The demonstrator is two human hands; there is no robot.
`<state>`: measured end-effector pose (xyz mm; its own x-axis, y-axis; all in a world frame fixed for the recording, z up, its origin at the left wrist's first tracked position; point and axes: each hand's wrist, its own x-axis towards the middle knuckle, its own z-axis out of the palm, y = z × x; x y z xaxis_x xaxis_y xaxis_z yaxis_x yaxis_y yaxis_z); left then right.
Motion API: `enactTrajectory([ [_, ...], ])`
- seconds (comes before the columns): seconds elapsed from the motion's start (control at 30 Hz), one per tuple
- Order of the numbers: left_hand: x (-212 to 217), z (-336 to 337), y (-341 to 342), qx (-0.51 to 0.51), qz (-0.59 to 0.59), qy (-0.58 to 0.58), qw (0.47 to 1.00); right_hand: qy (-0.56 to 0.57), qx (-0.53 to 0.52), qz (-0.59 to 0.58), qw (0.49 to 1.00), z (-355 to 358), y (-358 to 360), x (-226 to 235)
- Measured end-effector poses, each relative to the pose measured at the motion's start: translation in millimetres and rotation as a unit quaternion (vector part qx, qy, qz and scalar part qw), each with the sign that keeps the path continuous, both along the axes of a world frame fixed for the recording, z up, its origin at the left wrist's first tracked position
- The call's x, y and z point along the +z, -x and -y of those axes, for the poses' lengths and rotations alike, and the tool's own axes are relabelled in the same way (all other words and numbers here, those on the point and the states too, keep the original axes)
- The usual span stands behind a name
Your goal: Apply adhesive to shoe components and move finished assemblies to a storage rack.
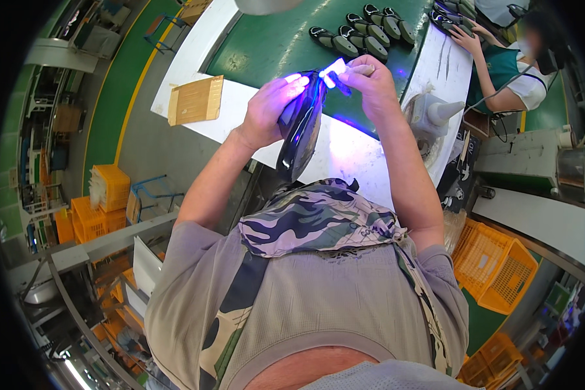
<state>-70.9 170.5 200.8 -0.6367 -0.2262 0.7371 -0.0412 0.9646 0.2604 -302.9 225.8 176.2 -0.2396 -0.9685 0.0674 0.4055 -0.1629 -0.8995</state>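
Note:
A glossy black shoe (299, 144) hangs tilted over the white table edge, its toe end toward my body. My left hand (271, 109) is closed around the shoe's upper left side. To the right, my right hand (372, 83) pinches a small strip-like piece (333, 69) at the upper end of the shoe. Violet-blue light makes that piece glow white, and the glare hides its exact kind and how it joins the shoe. The same light tints my left fingertips.
Several black-and-grey shoes (364, 32) lie on the green belt (273, 39). A cardboard piece (196, 101) rests on the white table at left. A white-nozzled container (430, 116) stands at right. Beyond it, a co-worker (507, 78) handles shoes. Orange crates (494, 263) sit lower right.

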Motion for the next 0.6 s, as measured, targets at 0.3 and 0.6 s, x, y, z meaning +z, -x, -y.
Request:
enactTrajectory([
  [0.3, -19.5, -3.4, -9.4, 0.091, 0.069, -0.039, 0.993, -0.005, 0.080, 0.045, 0.996, -16.8, -8.1, 22.8],
  [0.6, -4.6, -18.6, -18.7, 0.126, 0.245, -0.250, 0.928, 0.044, 0.083, -0.065, 0.993, -13.2, 1.8, 45.2],
])
